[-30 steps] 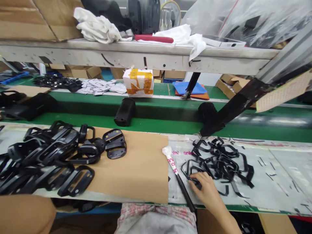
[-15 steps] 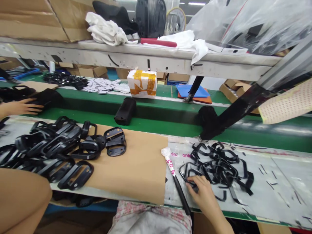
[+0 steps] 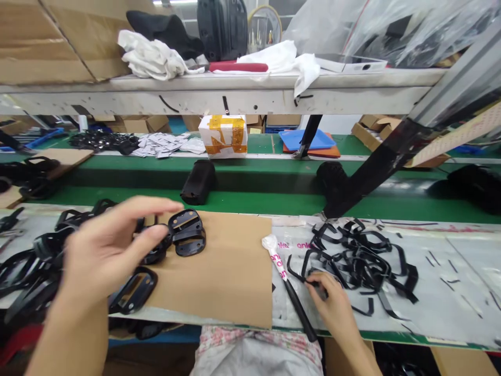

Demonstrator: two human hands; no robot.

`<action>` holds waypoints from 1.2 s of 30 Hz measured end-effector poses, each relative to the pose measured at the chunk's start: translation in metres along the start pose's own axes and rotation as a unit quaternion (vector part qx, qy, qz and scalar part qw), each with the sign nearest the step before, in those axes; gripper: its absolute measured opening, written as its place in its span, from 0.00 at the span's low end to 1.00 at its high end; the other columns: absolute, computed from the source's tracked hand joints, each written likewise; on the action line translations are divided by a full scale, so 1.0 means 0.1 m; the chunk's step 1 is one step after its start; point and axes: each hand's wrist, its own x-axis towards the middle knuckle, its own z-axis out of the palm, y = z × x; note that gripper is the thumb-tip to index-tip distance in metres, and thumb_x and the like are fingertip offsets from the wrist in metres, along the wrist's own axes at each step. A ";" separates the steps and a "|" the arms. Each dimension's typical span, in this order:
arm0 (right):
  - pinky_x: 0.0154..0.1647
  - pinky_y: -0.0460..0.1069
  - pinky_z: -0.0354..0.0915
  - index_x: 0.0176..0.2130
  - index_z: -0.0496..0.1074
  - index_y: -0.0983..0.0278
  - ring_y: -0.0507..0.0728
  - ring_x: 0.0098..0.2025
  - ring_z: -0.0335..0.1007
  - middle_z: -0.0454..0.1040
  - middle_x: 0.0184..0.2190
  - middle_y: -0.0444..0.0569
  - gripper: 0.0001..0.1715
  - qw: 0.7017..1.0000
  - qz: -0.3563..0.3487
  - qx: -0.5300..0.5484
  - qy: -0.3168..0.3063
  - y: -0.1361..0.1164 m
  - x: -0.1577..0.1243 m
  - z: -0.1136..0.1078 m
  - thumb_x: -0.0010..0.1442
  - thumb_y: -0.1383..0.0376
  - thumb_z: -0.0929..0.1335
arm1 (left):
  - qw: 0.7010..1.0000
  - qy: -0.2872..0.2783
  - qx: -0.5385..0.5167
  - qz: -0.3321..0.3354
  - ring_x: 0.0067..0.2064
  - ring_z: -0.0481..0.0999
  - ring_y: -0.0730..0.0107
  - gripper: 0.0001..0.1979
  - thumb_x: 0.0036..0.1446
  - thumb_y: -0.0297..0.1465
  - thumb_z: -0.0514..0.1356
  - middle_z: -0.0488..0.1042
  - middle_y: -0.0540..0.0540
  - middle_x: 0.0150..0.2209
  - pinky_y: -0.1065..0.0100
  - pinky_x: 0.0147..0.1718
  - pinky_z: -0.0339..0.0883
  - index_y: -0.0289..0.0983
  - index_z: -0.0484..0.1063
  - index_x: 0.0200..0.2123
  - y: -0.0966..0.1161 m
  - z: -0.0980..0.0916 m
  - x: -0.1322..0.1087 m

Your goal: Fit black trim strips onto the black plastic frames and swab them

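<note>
My left hand, blurred by motion, hovers over the pile of black moulded plastic parts. Its thumb and index finger are apart, with nothing between them. Just beyond the fingertips lies a black oval slotted plate on brown cardboard. At the right, my right hand pinches a thin bent black strip at the near left side of a heap of similar strips. Left of this hand is a black-handled hammer, its head wrapped in white plastic.
Behind the bench runs a green conveyor, carrying a dark cylindrical piece. A taped white box stands beyond it. The shelf crosses above, and a slanted dark post rises at right.
My left hand has come into view above the black parts. A hand at the far left edge is gone from view. My right hand stays at the strips; the view has shifted slightly.
</note>
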 end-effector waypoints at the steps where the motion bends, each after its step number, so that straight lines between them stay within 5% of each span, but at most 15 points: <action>1: 0.37 0.54 0.72 0.37 0.77 0.59 0.59 0.33 0.75 0.82 0.39 0.52 0.14 1.000 0.004 0.011 0.003 -0.03 0.02 0.02 0.71 0.55 0.67 | 0.999 -0.021 0.019 0.015 0.52 0.80 0.55 0.15 0.68 0.45 0.61 0.82 0.48 0.51 0.53 0.56 0.74 0.46 0.80 0.51 -0.11 0.11 -0.04; 5: 0.39 0.52 0.73 0.37 0.76 0.60 0.58 0.33 0.75 0.81 0.37 0.52 0.15 0.998 0.015 0.058 0.001 -0.12 0.14 0.06 0.71 0.55 0.67 | 0.972 -0.122 0.196 0.037 0.51 0.79 0.46 0.17 0.66 0.43 0.59 0.82 0.40 0.49 0.50 0.49 0.72 0.43 0.81 0.49 -0.73 0.58 -0.31; 9: 0.38 0.52 0.73 0.42 0.78 0.60 0.57 0.31 0.76 0.81 0.33 0.49 0.15 0.995 0.053 0.077 0.024 -0.16 0.26 0.08 0.69 0.52 0.69 | 0.942 -0.161 0.296 0.008 0.49 0.78 0.46 0.19 0.68 0.37 0.56 0.80 0.38 0.47 0.52 0.45 0.70 0.39 0.79 0.56 -1.11 0.78 -0.50; 14: 0.44 0.54 0.74 0.44 0.76 0.61 0.60 0.38 0.79 0.81 0.38 0.52 0.21 0.974 0.129 0.180 0.050 -0.30 0.32 0.22 0.66 0.47 0.72 | 0.946 -0.129 0.299 -0.003 0.50 0.77 0.46 0.16 0.69 0.33 0.57 0.79 0.35 0.48 0.52 0.49 0.70 0.35 0.78 0.54 -1.16 0.81 -0.41; 18: 0.41 0.52 0.76 0.46 0.69 0.60 0.58 0.34 0.79 0.80 0.34 0.49 0.21 0.930 0.166 0.328 -0.010 -0.56 0.20 0.46 0.68 0.46 0.72 | 0.959 -0.123 0.256 -0.009 0.52 0.77 0.45 0.12 0.67 0.35 0.60 0.79 0.36 0.49 0.51 0.51 0.70 0.37 0.79 0.48 -1.13 0.86 -0.36; 22: 0.43 0.52 0.77 0.46 0.67 0.58 0.57 0.37 0.81 0.82 0.40 0.52 0.15 0.907 0.140 0.382 -0.112 -0.75 0.03 0.77 0.73 0.50 0.68 | 0.988 -0.116 0.087 -0.055 0.48 0.79 0.50 0.14 0.65 0.41 0.63 0.82 0.40 0.45 0.55 0.50 0.71 0.39 0.79 0.46 -0.98 0.93 -0.40; 25: 0.45 0.53 0.76 0.46 0.70 0.59 0.59 0.40 0.82 0.81 0.38 0.51 0.14 0.926 0.111 0.331 -0.141 -0.75 -0.02 0.94 0.75 0.52 0.65 | 0.981 -0.094 -0.070 -0.153 0.41 0.80 0.57 0.18 0.62 0.46 0.65 0.81 0.43 0.40 0.60 0.45 0.72 0.38 0.79 0.45 -0.82 1.05 -0.47; 28: 0.45 0.53 0.75 0.47 0.73 0.60 0.61 0.41 0.81 0.81 0.38 0.51 0.14 0.952 0.077 0.262 -0.136 -0.68 0.03 1.01 0.75 0.55 0.64 | 0.937 -0.071 -0.236 -0.247 0.36 0.78 0.63 0.23 0.57 0.51 0.68 0.79 0.45 0.36 0.66 0.37 0.71 0.37 0.77 0.43 -0.66 1.30 -0.60; 32: 0.47 0.53 0.74 0.49 0.75 0.60 0.60 0.44 0.81 0.82 0.43 0.53 0.13 0.965 0.054 0.230 -0.113 -0.63 0.09 0.97 0.75 0.57 0.65 | 0.819 -0.066 -0.438 -0.364 0.22 0.63 0.75 0.29 0.50 0.54 0.71 0.69 0.55 0.25 0.73 0.20 0.56 0.38 0.73 0.42 -0.45 1.76 -0.85; 36: 0.42 0.50 0.73 0.49 0.75 0.61 0.58 0.40 0.80 0.81 0.42 0.52 0.12 0.961 0.070 0.250 -0.091 -0.67 0.07 0.92 0.74 0.57 0.66 | 0.729 -0.030 -0.531 -0.431 0.21 0.60 0.78 0.28 0.45 0.51 0.76 0.66 0.56 0.22 0.75 0.19 0.53 0.38 0.74 0.39 -0.28 2.15 -1.02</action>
